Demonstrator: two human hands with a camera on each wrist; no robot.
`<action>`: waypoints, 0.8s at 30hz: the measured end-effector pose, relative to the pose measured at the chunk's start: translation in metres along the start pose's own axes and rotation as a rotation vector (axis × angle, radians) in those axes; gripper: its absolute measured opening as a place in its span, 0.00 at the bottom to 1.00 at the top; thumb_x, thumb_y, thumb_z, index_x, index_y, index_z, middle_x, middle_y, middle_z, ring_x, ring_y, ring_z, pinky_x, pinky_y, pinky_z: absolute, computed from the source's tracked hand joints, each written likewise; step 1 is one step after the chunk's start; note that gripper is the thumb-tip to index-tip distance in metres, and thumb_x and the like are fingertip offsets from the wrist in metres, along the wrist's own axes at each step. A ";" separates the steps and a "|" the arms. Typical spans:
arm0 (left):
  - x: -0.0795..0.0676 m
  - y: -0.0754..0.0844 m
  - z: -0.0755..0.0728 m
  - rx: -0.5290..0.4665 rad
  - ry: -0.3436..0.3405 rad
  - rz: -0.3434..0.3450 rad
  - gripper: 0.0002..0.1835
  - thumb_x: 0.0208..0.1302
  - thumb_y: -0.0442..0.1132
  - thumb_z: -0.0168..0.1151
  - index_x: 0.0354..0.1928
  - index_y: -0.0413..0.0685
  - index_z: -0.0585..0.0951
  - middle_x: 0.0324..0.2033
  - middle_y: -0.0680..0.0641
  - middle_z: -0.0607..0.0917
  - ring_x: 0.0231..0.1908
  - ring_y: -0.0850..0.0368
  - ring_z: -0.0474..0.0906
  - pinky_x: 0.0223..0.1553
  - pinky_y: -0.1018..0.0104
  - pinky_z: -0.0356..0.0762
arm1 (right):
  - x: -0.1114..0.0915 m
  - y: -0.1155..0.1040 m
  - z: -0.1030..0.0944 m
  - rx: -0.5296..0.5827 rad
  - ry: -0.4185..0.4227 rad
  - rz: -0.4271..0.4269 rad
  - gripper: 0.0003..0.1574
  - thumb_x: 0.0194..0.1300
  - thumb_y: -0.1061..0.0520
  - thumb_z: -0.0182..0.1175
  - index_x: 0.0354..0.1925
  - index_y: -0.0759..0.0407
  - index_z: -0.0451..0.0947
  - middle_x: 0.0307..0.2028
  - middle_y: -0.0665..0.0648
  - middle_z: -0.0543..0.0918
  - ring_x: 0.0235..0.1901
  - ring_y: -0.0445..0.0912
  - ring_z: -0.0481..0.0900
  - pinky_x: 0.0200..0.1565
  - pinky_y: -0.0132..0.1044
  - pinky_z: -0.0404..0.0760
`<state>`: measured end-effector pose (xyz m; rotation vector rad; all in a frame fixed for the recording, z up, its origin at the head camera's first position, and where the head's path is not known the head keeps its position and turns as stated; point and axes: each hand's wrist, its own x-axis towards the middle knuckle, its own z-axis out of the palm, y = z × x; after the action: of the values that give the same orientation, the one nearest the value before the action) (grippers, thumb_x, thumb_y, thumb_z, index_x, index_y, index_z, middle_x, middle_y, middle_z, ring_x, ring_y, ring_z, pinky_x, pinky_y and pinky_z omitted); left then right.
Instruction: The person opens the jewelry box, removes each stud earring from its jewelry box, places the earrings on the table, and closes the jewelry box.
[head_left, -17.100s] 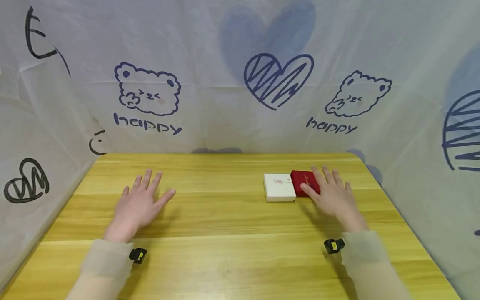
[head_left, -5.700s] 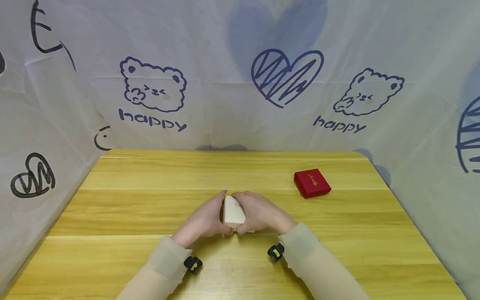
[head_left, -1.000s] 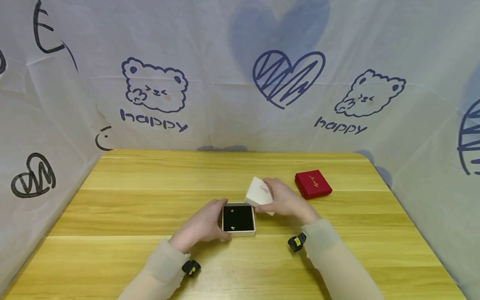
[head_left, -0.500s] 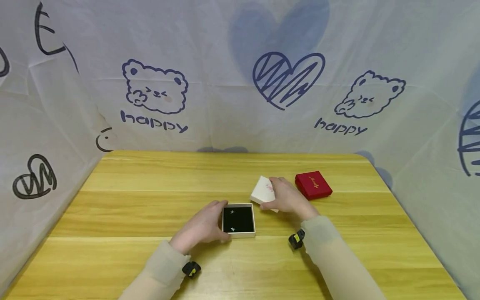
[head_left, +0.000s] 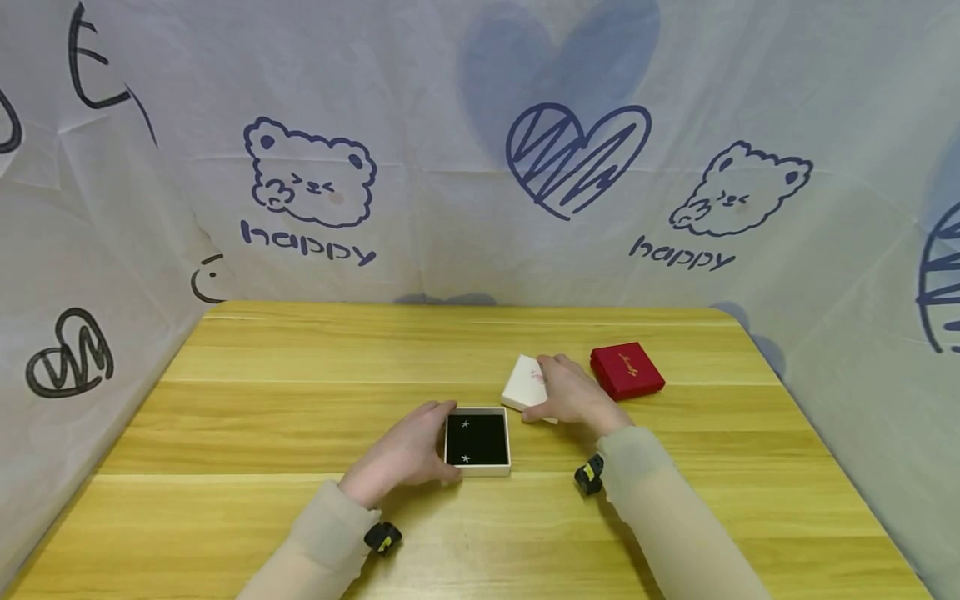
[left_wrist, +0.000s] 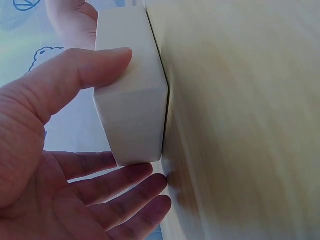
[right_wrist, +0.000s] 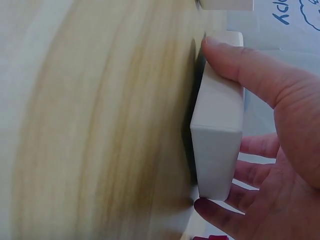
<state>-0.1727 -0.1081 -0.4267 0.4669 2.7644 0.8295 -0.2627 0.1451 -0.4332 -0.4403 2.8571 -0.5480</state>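
Observation:
At the middle of the table, my left hand (head_left: 408, 446) holds a white jewelry box base (head_left: 483, 471) by its left side, thumb on the near wall (left_wrist: 132, 75) and fingers at the far side. Inside lies a black pad (head_left: 486, 440) bearing two small silvery star-shaped pieces, which look like stud earrings (head_left: 465, 458). To the right and further back, my right hand (head_left: 567, 392) grips the white lid (head_left: 522, 385), which carries a pink print. The right wrist view has the lid (right_wrist: 217, 105) close over the wood, a dark shadow along its lower edge.
A closed red box (head_left: 628, 369) with gold lettering stands just beyond my right hand. The wooden table (head_left: 300, 350) meets a white printed cloth (head_left: 442, 217) at its back and sides.
The closed white box was brought from beside the red box to the middle and its lid lifted off. Over the last second the lid moved slightly right and down; my left hand stayed.

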 end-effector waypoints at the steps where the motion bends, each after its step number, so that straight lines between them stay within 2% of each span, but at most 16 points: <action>1: 0.000 0.000 0.000 -0.001 0.000 0.000 0.55 0.40 0.43 0.81 0.71 0.35 0.63 0.64 0.35 0.70 0.61 0.40 0.69 0.64 0.49 0.65 | 0.000 0.000 0.000 0.001 -0.001 -0.002 0.61 0.45 0.43 0.79 0.69 0.66 0.63 0.56 0.63 0.73 0.47 0.52 0.72 0.51 0.47 0.76; 12: 0.000 -0.001 0.001 0.008 0.008 0.009 0.55 0.40 0.44 0.81 0.71 0.35 0.63 0.64 0.35 0.71 0.61 0.40 0.69 0.64 0.49 0.65 | 0.002 0.006 0.001 0.014 -0.006 -0.045 0.61 0.45 0.47 0.80 0.70 0.63 0.61 0.63 0.64 0.70 0.52 0.54 0.70 0.58 0.51 0.72; 18: -0.001 -0.003 0.002 0.002 0.009 0.006 0.56 0.41 0.44 0.81 0.71 0.35 0.62 0.64 0.35 0.70 0.62 0.40 0.69 0.64 0.49 0.65 | -0.001 0.007 -0.001 0.025 0.000 -0.033 0.61 0.46 0.46 0.80 0.72 0.60 0.61 0.68 0.64 0.65 0.61 0.57 0.66 0.63 0.55 0.67; 21: -0.001 -0.004 0.002 -0.007 0.014 -0.001 0.56 0.40 0.44 0.81 0.72 0.36 0.61 0.65 0.36 0.69 0.62 0.40 0.69 0.64 0.48 0.65 | -0.005 0.003 -0.004 0.032 0.022 -0.029 0.61 0.45 0.45 0.79 0.72 0.58 0.62 0.69 0.63 0.63 0.64 0.58 0.63 0.64 0.57 0.65; 24: -0.002 -0.005 0.001 -0.023 0.024 -0.004 0.57 0.41 0.45 0.81 0.72 0.36 0.61 0.65 0.36 0.69 0.62 0.40 0.69 0.64 0.48 0.65 | -0.009 -0.003 -0.008 0.042 0.075 -0.080 0.55 0.48 0.46 0.78 0.69 0.59 0.65 0.67 0.63 0.66 0.63 0.58 0.64 0.64 0.56 0.65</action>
<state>-0.1717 -0.1125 -0.4297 0.4501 2.7740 0.8710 -0.2554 0.1481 -0.4239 -0.5400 2.9036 -0.6503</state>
